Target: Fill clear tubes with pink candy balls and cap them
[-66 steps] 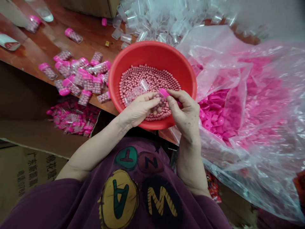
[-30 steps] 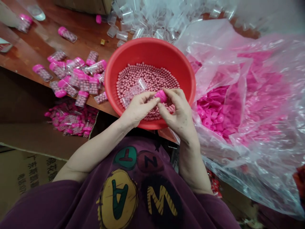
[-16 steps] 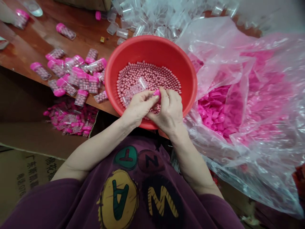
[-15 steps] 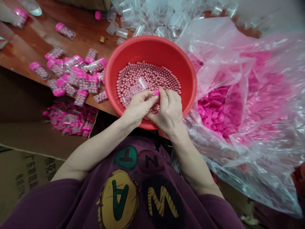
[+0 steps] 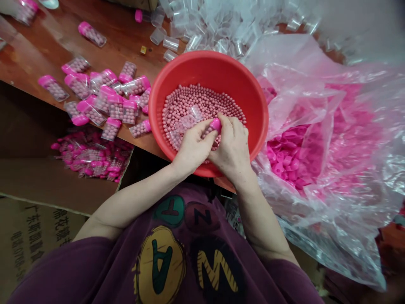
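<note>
A round red plastic bowl [image 5: 207, 63] sits in front of the person, and it is full of little round pink beads [image 5: 202, 105]. The left hand [image 5: 193, 145] and the right hand [image 5: 232, 147] are close together over the bowl. A clear plastic tube with a bright pink cap [image 5: 215, 125] is held between them, tipped over the beads. The left fingers [image 5: 205, 137] are pressed together and touch the side of the tube. The right fingers [image 5: 226, 124] are curled and pinch the tube near its cap.

More see-through tubes [image 5: 193, 116] lie on the beads. Left of the bowl, filled tubes with pink caps [image 5: 115, 107] lie on a brown wooden table [image 5: 41, 50]. Right of the bowl is a big clear plastic bag of bright pink caps [image 5: 287, 152]. Behind the bowl is a heap of empty clear tubes [image 5: 218, 25].
</note>
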Demonstrator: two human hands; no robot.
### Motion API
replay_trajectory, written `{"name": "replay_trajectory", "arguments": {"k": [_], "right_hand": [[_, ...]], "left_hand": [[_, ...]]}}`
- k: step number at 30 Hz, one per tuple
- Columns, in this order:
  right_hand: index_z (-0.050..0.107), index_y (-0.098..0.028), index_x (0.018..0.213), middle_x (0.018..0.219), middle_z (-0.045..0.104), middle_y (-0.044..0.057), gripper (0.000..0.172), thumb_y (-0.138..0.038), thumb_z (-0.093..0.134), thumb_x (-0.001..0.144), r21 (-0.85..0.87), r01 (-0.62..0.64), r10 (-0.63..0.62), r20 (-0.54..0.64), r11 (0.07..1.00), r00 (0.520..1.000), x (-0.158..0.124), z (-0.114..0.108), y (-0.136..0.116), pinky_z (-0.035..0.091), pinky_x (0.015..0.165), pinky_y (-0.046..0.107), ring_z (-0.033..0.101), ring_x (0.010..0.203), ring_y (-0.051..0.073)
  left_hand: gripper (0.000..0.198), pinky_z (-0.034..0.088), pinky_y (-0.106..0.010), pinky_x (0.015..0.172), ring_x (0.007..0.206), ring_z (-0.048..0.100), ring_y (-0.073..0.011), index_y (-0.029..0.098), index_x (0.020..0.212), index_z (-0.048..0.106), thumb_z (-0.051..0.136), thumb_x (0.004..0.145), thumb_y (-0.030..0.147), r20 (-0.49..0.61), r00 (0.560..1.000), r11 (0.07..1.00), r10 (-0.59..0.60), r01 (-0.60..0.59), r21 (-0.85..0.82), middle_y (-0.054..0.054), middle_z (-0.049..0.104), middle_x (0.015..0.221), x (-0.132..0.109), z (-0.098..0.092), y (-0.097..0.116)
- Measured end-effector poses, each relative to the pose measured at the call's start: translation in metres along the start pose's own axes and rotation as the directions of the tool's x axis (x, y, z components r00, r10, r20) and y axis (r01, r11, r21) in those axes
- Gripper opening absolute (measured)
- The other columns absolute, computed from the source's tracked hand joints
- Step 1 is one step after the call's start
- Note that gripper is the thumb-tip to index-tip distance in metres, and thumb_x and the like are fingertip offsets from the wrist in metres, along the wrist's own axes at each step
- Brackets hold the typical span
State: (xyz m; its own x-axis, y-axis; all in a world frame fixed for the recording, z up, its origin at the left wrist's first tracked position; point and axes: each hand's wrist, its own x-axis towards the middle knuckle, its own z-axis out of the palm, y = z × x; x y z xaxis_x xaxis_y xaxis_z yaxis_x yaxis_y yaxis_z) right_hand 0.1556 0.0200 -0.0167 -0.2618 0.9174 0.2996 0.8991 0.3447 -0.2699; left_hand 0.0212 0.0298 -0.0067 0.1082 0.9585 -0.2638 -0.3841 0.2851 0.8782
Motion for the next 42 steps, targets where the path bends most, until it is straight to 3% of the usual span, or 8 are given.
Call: {"name": "replay_trajectory", "arguments": {"k": [10,15,18,22,26,32,36,42], "right_hand": [[0.067,-0.016,0.123,0.106,0.072,0.016,0.032,-0.03,0.061,0.095,-0.122,0.151,-0.154,-0.013,0.981,0.988,0.003,-0.002,0.008,0.052,0.089,0.053,0.066,0.1,0.034],[0.061,-0.015,0.15,0.133,0.074,0.02,0.068,-0.048,0.075,0.092,0.215,0.132,-0.178,0.209,0.968,0.962,0.032,-0.006,0.018,0.058,0.106,0.06,0.069,0.121,0.038],[0.054,-0.025,0.166,0.147,0.073,0.012,0.087,-0.063,0.08,0.093,0.52,0.013,-0.246,0.381,0.854,0.891,0.069,-0.009,0.036,0.062,0.111,0.052,0.071,0.127,0.032],[0.075,-0.015,0.137,0.13,0.08,0.016,0.051,-0.054,0.071,0.104,0.318,-0.184,0.033,0.427,0.93,0.904,0.113,0.013,0.044,0.061,0.11,0.053,0.074,0.114,0.031],[0.075,-0.01,0.119,0.118,0.081,0.021,0.029,-0.032,0.072,0.1,0.016,-0.162,0.124,0.568,0.987,0.814,0.127,0.042,0.029,0.061,0.103,0.049,0.074,0.105,0.034],[0.074,-0.011,0.115,0.136,0.071,0.025,0.022,-0.013,0.06,0.098,-0.093,0.005,0.051,0.595,0.996,0.802,0.124,0.033,0.038,0.058,0.108,0.048,0.073,0.109,0.033],[0.073,-0.018,0.116,0.112,0.076,0.013,0.022,-0.018,0.07,0.094,0.102,-0.172,0.066,0.647,0.98,0.76,0.127,0.015,0.063,0.06,0.101,0.048,0.072,0.101,0.03],[0.067,-0.025,0.106,0.098,0.075,0.002,0.053,-0.05,0.101,0.075,0.727,-0.439,-0.109,0.57,0.528,0.814,0.112,-0.002,0.054,0.063,0.088,0.037,0.071,0.094,0.02]], "left_hand": [[0.014,0.047,-0.024,0.067,0.071,0.06,-0.0106,0.016,0.088,0.077,0.072,0.101,0.013,-0.031,0.999,0.989,-0.015,0.019,0.145,0.001,0.071,0.078,0.0,-0.002,-0.01],[0.02,0.044,-0.024,0.062,0.064,0.054,-0.0098,0.018,0.089,0.069,0.063,0.107,0.013,-0.114,0.99,0.997,-0.083,0.083,-0.009,0.003,0.062,0.072,-0.001,0.003,0.004],[0.008,0.053,-0.026,0.068,0.07,0.061,-0.0118,0.021,0.105,0.07,0.064,0.11,0.02,-0.159,0.984,0.992,0.08,-0.095,-0.086,0.0,0.07,0.085,0.002,-0.015,0.027],[0.02,0.059,-0.039,0.094,0.09,0.068,-0.0185,0.032,0.131,0.067,0.068,0.111,0.037,-0.299,0.813,0.863,0.5,-0.439,0.25,-0.001,0.077,0.118,0.037,-0.094,0.042],[0.042,0.033,-0.051,0.138,0.145,0.055,-0.0271,0.03,0.137,0.066,0.085,0.1,0.039,-0.267,0.619,0.606,0.738,-0.435,0.666,-0.001,0.073,0.142,0.076,-0.16,0.033],[0.022,0.046,-0.05,0.132,0.147,0.063,-0.0283,0.028,0.128,0.071,0.063,0.112,0.04,0.061,0.732,0.449,0.679,-0.479,0.754,-0.008,0.075,0.145,0.055,-0.111,0.028],[0.02,0.054,-0.047,0.125,0.134,0.072,-0.0271,0.022,0.123,0.073,0.058,0.11,0.024,0.139,0.804,0.441,0.579,-0.452,0.775,-0.011,0.079,0.133,0.043,-0.084,0.033],[0.021,0.062,-0.045,0.111,0.111,0.078,-0.0253,0.014,0.119,0.076,0.07,0.099,0.016,0.152,0.911,0.513,0.383,-0.347,0.785,-0.012,0.082,0.116,0.043,-0.069,0.039]]}}
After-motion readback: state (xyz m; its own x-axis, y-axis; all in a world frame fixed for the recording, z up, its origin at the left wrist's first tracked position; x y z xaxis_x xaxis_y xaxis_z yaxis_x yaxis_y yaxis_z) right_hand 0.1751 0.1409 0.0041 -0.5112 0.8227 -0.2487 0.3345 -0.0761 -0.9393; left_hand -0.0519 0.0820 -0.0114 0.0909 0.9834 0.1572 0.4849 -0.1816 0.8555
